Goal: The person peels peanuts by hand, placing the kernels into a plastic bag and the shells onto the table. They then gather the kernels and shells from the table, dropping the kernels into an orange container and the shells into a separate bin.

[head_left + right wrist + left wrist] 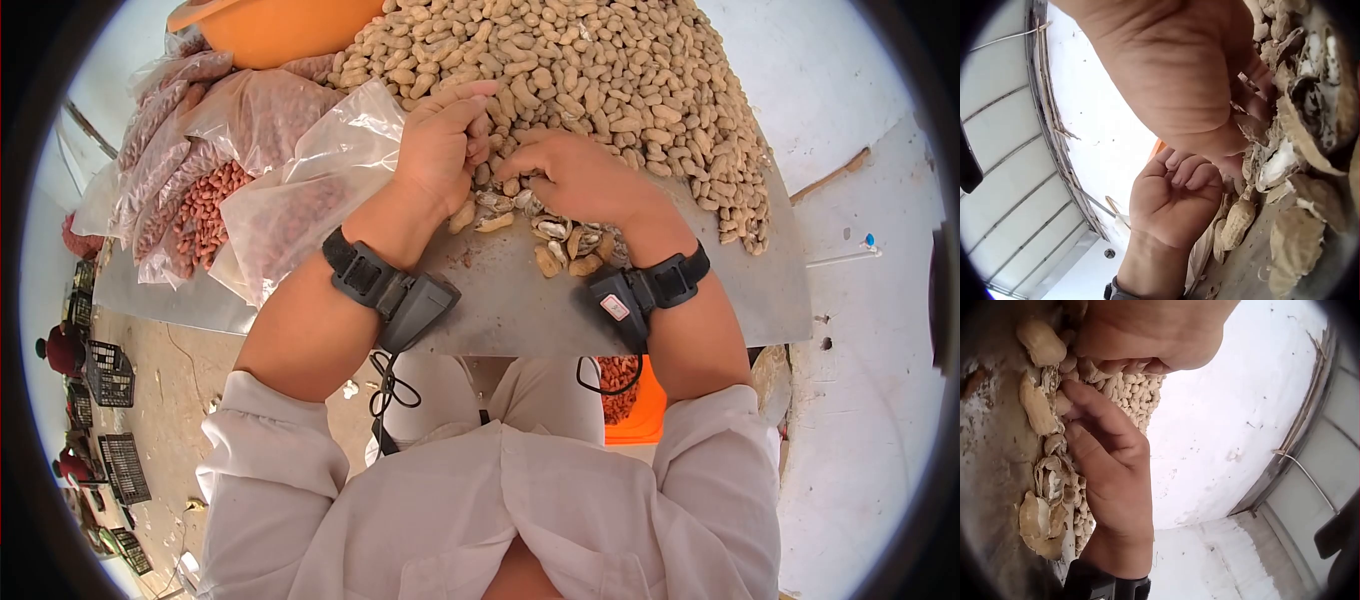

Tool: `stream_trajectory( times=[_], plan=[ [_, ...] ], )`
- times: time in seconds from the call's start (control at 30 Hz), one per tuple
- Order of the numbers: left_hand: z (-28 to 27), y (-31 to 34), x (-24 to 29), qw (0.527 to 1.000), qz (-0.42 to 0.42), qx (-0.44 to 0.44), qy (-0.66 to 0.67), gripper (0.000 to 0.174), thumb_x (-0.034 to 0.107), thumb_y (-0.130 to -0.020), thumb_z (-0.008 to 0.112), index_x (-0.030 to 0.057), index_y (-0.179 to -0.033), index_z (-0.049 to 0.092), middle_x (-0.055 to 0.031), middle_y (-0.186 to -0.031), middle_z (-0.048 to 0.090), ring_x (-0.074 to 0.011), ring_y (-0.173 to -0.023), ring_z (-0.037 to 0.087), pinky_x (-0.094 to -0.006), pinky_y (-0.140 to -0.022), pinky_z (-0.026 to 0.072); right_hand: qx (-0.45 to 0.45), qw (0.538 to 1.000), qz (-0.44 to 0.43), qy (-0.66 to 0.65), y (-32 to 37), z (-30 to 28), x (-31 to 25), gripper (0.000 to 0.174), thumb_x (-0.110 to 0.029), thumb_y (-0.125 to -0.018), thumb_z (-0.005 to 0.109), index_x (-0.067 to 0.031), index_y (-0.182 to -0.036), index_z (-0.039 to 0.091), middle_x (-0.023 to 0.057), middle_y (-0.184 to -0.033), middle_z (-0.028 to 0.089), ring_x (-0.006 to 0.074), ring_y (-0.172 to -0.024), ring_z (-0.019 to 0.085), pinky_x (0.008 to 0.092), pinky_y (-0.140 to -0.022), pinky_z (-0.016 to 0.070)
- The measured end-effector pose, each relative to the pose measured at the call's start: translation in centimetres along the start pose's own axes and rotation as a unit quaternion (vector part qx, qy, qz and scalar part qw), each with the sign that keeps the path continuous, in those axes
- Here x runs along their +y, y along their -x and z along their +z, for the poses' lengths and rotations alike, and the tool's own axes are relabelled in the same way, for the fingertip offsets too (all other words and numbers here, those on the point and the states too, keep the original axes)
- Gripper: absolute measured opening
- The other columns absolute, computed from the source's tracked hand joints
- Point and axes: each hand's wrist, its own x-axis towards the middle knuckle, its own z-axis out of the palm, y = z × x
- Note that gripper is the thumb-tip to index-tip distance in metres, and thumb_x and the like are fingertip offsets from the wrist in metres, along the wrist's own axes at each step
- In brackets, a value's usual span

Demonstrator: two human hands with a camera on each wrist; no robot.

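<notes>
A large heap of unshelled peanuts [600, 75] covers the far part of the metal table. At its near edge my left hand [435, 140] hovers with its fingers curled toward the palm; in the right wrist view that palm [1175, 206] faces the camera, with nothing visible in it. Just to the right, my right hand [585, 175] reaches down among peanuts and shells. In the left wrist view its thumb and forefinger pinch a peanut [1062, 403]. Broken peanut shells [575, 245] lie under and in front of the right hand, some blackened inside [1313, 103].
Clear plastic bags [260, 115] of red peanut kernels [208, 205] fill the table's left side, an orange basin [270, 30] behind them. Below the front edge stands an orange container [645, 405] of kernels. Black crates [122, 465] sit on the floor at left.
</notes>
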Motion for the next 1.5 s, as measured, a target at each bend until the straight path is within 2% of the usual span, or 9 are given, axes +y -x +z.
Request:
stream_trajectory(
  times=[0.33,0.43,0.53,0.63,0.73,0.83,1.13,1.33,1.5],
  plan=[
    [0.5,0.6,-0.1,1.000,-0.026,0.002,0.001,0.025,0.007,-0.088,0.047,-0.0005,-0.111,0.052,0.0021,-0.064,0.040,-0.0075,-0.053,0.034,-0.0210,-0.049,0.0290,0.021,0.998,0.058,0.003,0.1,-0.2,-0.3,0.014,-0.008,-0.068,0.063,-0.0061,-0.082,0.063,0.0098,-0.075,0.059,0.0243,-0.072,0.058,0.0331,-0.064,0.0454],
    [0.6,0.6,0.0,1.000,-0.029,-0.006,-0.003,0.025,0.007,-0.088,0.048,-0.0011,-0.111,0.053,0.0022,-0.065,0.042,-0.0067,-0.053,0.035,-0.0204,-0.048,0.0291,0.067,0.986,0.111,-0.101,-0.1,-0.4,-0.3,0.009,-0.005,-0.072,0.062,-0.0054,-0.081,0.063,0.0083,-0.080,0.063,0.0210,-0.071,0.060,0.0296,-0.064,0.0481],
    [0.7,0.7,0.0,0.999,-0.046,-0.023,-0.014,0.024,0.008,-0.087,0.052,-0.0017,-0.109,0.056,0.0026,-0.067,0.045,-0.0054,-0.054,0.036,-0.0190,-0.047,0.0287,0.188,0.918,0.111,-0.331,-0.3,-0.4,-0.1,0.011,-0.005,-0.075,0.064,-0.0015,-0.085,0.062,0.0045,-0.081,0.063,0.0122,-0.072,0.059,0.0232,-0.063,0.0471],
    [0.8,0.7,-0.1,0.997,-0.053,-0.051,-0.035,0.023,0.008,-0.086,0.057,-0.0018,-0.107,0.058,0.0029,-0.070,0.049,-0.0041,-0.055,0.036,-0.0177,-0.046,0.0281,0.221,0.871,0.112,-0.424,-0.2,-0.9,0.1,0.015,-0.005,-0.077,0.064,0.0013,-0.091,0.062,0.0017,-0.080,0.062,0.0081,-0.076,0.057,0.0208,-0.064,0.0465],
    [1.0,1.0,0.0,0.996,-0.038,-0.068,-0.042,0.022,0.009,-0.085,0.061,-0.0020,-0.104,0.060,0.0017,-0.073,0.053,-0.0039,-0.056,0.038,-0.0175,-0.047,0.0294,0.258,0.856,0.099,-0.437,-0.2,-0.9,-0.2,0.016,-0.002,-0.077,0.063,0.0002,-0.093,0.064,0.0025,-0.083,0.061,0.0092,-0.076,0.057,0.0221,-0.065,0.0467],
    [0.9,1.0,-0.2,0.996,-0.026,-0.070,-0.049,0.021,0.009,-0.083,0.064,-0.0027,-0.100,0.062,-0.0009,-0.076,0.058,-0.0050,-0.057,0.043,-0.0179,-0.048,0.0330,0.276,0.888,0.048,-0.365,-0.3,-0.8,-0.1,0.018,-0.001,-0.076,0.063,-0.0004,-0.093,0.066,0.0036,-0.087,0.060,0.0097,-0.078,0.057,0.0231,-0.067,0.0469],
    [0.7,0.9,-0.2,0.994,0.005,-0.091,-0.069,0.024,0.013,-0.083,0.065,-0.0026,-0.101,0.062,-0.0021,-0.078,0.060,-0.0050,-0.059,0.045,-0.0175,-0.051,0.0362,0.232,0.918,0.044,-0.319,-0.4,-0.6,-0.3,0.023,-0.001,-0.074,0.063,-0.0008,-0.097,0.064,0.0043,-0.086,0.059,0.0107,-0.076,0.057,0.0235,-0.068,0.0471],
    [1.6,1.4,0.3,0.992,0.020,-0.059,-0.110,0.021,0.011,-0.084,0.062,-0.0014,-0.101,0.062,-0.0011,-0.077,0.060,-0.0029,-0.056,0.043,-0.0163,-0.046,0.0318,0.256,0.888,0.085,-0.373,-0.2,-1.0,-1.2,0.035,-0.004,-0.075,0.066,0.0013,-0.108,0.058,0.0055,-0.082,0.060,0.0105,-0.069,0.058,0.0238,-0.064,0.0481],
    [1.1,1.4,-0.2,0.979,0.070,-0.061,-0.182,0.016,0.009,-0.085,0.061,-0.0004,-0.097,0.062,-0.0021,-0.078,0.060,-0.0040,-0.059,0.047,-0.0172,-0.050,0.0351,0.168,0.858,0.100,-0.475,0.1,-1.5,-1.0,0.036,-0.025,-0.083,0.060,0.0007,-0.108,0.059,0.0069,-0.078,0.061,0.0140,-0.066,0.058,0.0251,-0.060,0.0471]
  ],
)
